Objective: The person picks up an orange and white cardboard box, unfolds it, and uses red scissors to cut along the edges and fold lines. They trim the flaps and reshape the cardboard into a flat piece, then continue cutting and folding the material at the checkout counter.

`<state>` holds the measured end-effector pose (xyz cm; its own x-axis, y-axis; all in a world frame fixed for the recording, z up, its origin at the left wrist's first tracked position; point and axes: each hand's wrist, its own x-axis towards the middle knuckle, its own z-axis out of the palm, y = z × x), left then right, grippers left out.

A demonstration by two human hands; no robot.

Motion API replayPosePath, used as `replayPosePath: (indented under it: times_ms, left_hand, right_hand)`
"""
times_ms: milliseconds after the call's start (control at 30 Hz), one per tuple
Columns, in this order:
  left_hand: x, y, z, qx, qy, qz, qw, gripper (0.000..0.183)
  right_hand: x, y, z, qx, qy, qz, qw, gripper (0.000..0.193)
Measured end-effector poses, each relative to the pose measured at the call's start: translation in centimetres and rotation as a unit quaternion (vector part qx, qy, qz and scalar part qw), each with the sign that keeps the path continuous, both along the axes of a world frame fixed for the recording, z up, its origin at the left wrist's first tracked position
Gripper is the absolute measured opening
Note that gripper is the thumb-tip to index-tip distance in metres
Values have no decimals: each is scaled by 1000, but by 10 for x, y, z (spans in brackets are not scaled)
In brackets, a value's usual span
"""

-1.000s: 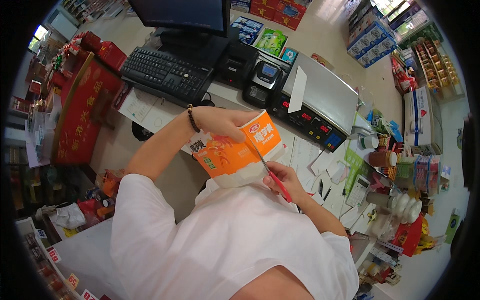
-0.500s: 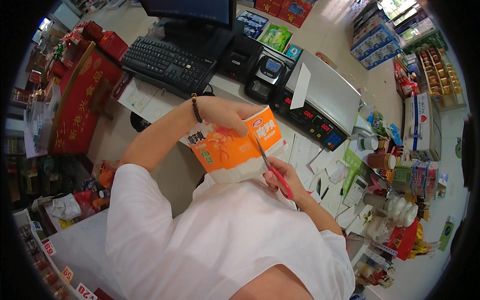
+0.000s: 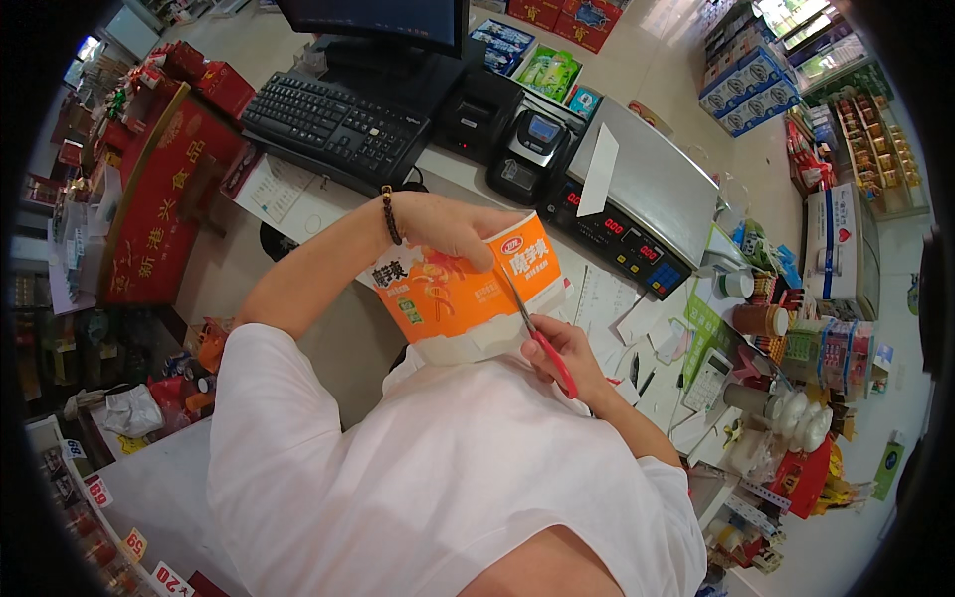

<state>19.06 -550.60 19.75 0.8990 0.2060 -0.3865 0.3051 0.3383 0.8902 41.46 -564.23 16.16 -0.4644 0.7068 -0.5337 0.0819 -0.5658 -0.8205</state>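
Note:
My left hand (image 3: pixel 448 231), with a beaded bracelet (image 3: pixel 391 216) at its wrist, grips the far edge of an orange and white printed cardboard box piece (image 3: pixel 443 298). The card is held in front of my chest, and its near edge is ragged and torn to white. In my right hand (image 3: pixel 569 360) are red-handled scissors (image 3: pixel 553 360), closed around the handles. Their blades point away from me and lie against the card, near the fold between its wide panel and the narrower right panel. Whether the blades are apart is hard to make out.
Beyond my hands, a counter carries a keyboard (image 3: pixel 333 124), a monitor (image 3: pixel 383 20), a black card terminal (image 3: pixel 532 149) and a scale (image 3: pixel 647 189). Papers, pens and a calculator (image 3: pixel 707 380) lie to the right. A red display stand (image 3: pixel 159 209) is at the left.
The scissors' handles and my right hand have shifted very slightly, and the handles look closer together. The card and my left hand stay in place.

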Motion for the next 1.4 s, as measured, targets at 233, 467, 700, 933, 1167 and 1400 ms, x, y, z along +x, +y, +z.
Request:
replayPosePath:
  times_ms: [233, 467, 700, 933, 1167, 1400]
  left_hand:
    - [0, -2, 2, 9, 8, 6, 1000, 76]
    - [0, -6, -2, 3, -12, 35, 999, 67]
    - [1, -7, -4, 25, -7, -7, 1000, 69]
    - [2, -8, -16, 78, -11, -28, 996, 62]
    - [-1, -9, -26, 72, -8, -17, 997, 59]
    - [1, -13, -22, -1, 0, 23, 1000, 54]
  right_hand:
    - [-2, -1, 3, 3, -4, -7, 1000, 55]
    - [-2, -4, 3, 5, -17, -11, 1000, 52]
    - [-10, -5, 10, 11, -27, -45, 999, 40]
    - [-16, -8, 14, -27, -24, -66, 997, 32]
    - [-15, -12, 3, -17, 8, -60, 998, 32]
    - [-16, -12, 5, -32, -7, -102, 994, 38]
